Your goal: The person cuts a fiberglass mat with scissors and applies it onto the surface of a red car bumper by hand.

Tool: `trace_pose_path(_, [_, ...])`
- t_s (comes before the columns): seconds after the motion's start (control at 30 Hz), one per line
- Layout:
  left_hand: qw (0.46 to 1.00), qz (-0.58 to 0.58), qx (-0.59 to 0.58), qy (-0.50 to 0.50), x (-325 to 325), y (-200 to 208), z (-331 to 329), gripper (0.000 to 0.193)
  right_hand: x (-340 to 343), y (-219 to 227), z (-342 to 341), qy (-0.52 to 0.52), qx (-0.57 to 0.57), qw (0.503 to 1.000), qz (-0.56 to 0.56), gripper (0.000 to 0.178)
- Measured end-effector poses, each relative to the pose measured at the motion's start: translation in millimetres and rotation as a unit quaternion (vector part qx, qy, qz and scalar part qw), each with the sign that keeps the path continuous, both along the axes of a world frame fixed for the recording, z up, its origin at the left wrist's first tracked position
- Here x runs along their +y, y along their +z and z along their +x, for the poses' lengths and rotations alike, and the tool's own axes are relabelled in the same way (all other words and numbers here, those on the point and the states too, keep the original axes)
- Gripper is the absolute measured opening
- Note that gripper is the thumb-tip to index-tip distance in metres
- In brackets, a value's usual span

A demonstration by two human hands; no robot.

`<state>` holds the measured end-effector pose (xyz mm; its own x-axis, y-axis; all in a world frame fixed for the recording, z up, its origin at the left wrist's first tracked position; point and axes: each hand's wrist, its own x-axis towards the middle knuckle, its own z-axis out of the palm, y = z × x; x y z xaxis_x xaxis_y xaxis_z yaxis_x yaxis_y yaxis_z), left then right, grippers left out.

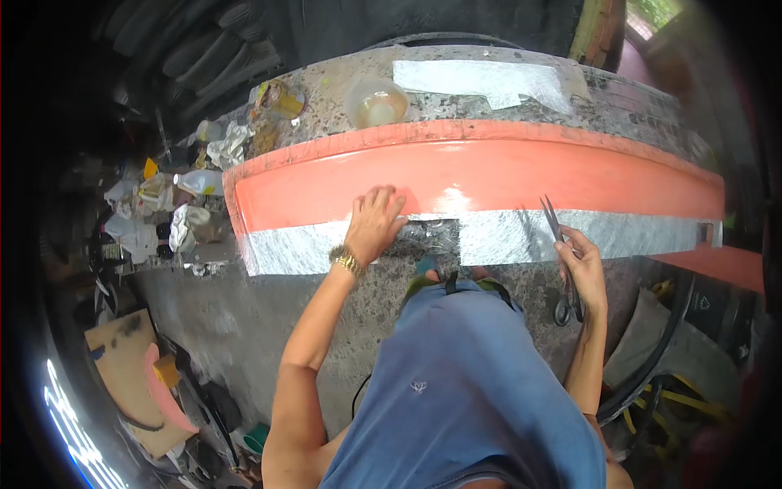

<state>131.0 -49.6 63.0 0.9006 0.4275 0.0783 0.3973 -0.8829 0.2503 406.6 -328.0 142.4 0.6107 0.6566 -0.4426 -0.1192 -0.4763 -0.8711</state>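
A long, curved orange panel [505,167] with a raised far rim lies across the workbench in front of me. White fibreglass mat [305,247] hangs along the left part of its near edge, and another strip of fibreglass mat [521,236] covers the right part, with a gap between them. My left hand [377,218], a gold watch on its wrist, lies on the panel by the inner end of the left mat, fingers spread. In my right hand [580,259] is a pair of scissors [551,213], blades pointing away over the right mat, handle loops hanging below my palm.
Behind the panel, a translucent bowl [379,103], a yellowish can [287,99] and a loose white mat sheet [481,79] rest on the stained bench [334,85]. Bottles and crumpled wrappers [191,224] crowd the left. Boards and scraps [122,383] lie at lower left.
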Motion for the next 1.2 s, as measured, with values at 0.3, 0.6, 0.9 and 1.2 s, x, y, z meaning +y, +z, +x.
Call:
trace_pose_path(0.3, [0.989,-0.122,0.087,-0.004,-106,-11,-81,0.046,-21,-19,-15,0.023,0.023,0.999,0.0,0.032])
trace_pose_path(0.6, [0.466,-0.755,-0.403,0.226,-109,43,32,0.061,109,5,-99,0.469,-0.176,0.854,0.14,0.032])
trace_pose_path(0.9, [0.529,-0.54,-0.514,0.406,-105,85,-77,0.058,157,-91,-10,0.504,-0.508,0.678,0.168,0.041])
trace_pose_path(1.2, [0.482,-0.489,-0.477,0.549,-173,54,-126,0.057,171,-109,14,0.59,-0.529,0.572,0.213,0.029])
